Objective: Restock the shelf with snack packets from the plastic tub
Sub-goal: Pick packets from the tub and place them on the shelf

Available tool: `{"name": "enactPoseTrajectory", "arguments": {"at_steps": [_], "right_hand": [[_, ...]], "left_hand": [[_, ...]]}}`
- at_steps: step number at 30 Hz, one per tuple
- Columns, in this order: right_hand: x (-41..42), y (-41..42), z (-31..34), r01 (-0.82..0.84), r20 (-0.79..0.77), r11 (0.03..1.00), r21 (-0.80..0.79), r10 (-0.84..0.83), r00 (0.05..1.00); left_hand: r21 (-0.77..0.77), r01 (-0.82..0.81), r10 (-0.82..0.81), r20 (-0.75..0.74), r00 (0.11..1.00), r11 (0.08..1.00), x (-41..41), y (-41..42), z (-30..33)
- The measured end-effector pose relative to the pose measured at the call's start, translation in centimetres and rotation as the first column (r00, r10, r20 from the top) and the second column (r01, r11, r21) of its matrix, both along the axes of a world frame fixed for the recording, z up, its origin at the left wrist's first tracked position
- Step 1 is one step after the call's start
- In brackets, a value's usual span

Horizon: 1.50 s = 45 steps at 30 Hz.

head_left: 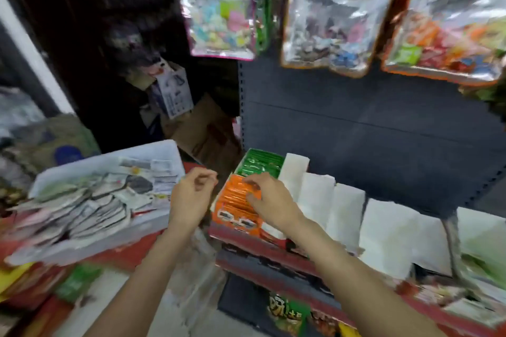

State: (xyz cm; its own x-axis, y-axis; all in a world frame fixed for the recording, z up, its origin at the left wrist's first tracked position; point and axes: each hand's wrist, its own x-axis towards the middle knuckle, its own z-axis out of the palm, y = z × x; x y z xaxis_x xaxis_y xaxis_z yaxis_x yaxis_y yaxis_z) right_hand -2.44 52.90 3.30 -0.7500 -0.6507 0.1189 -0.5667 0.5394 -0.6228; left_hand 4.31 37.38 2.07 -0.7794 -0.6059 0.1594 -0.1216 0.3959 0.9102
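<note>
Our right hand (269, 200) fingers (253, 180) rest spread on orange foil snack packets (235, 200) in the shelf box; left hand (191, 194) beside, loosely curled, holding nothing; white plastic tub (164, 150) left of it

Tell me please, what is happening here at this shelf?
A person is restocking a shop shelf. The right hand rests on the orange packets standing in a box at the shelf's left end, its fingers on their tops. Behind them stand green packets. The left hand hovers between shelf and tub, fingers curled and apparently empty. The white tub, to the left, holds many more packets.
</note>
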Motion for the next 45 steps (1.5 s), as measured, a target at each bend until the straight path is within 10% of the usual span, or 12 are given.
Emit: {"name": "enactPoseTrajectory", "arguments": {"at_steps": [10,18,23,31,36,42,45], "right_hand": [[2.9,-23.6,-2.6,-0.094,0.122,0.986,0.139,0.078,0.990],[0.4,-29.2,-5.2,-0.028,0.241,0.904,0.426,-0.084,0.967],[0.5,-30.4,-4.9,-0.020,0.009,0.824,0.566,0.018,1.000],[0.7,-30.3,-3.9,-0.108,-0.077,0.852,0.512,0.171,0.982],[0.4,-28.8,-2.5,-0.221,-0.111,0.923,0.315,0.268,0.957],[0.8,-27.8,-0.6,-0.163,-0.004,0.985,-0.062,0.163,0.987],[0.8,-27.9,0.1,-0.141,0.019,0.981,-0.135,0.145,0.989]], "left_hand": [[-0.264,-0.091,0.177,0.324,0.929,0.960,7.3,-25.4,-1.1],[-0.192,0.236,-0.014,0.748,0.664,0.953,5.4,-30.6,-2.6],[-0.444,0.468,0.182,0.844,0.505,0.764,3.7,-29.1,-1.5],[-0.613,0.396,0.224,0.693,0.685,0.684,2.2,-29.2,-1.2],[-0.579,0.621,-0.149,0.657,0.739,0.529,1.5,-29.1,-1.7],[-0.554,0.457,-0.186,0.476,0.860,0.696,1.3,-28.3,-1.0],[-0.646,0.421,-0.101,0.472,0.876,0.636,1.5,-28.3,0.2]]}}
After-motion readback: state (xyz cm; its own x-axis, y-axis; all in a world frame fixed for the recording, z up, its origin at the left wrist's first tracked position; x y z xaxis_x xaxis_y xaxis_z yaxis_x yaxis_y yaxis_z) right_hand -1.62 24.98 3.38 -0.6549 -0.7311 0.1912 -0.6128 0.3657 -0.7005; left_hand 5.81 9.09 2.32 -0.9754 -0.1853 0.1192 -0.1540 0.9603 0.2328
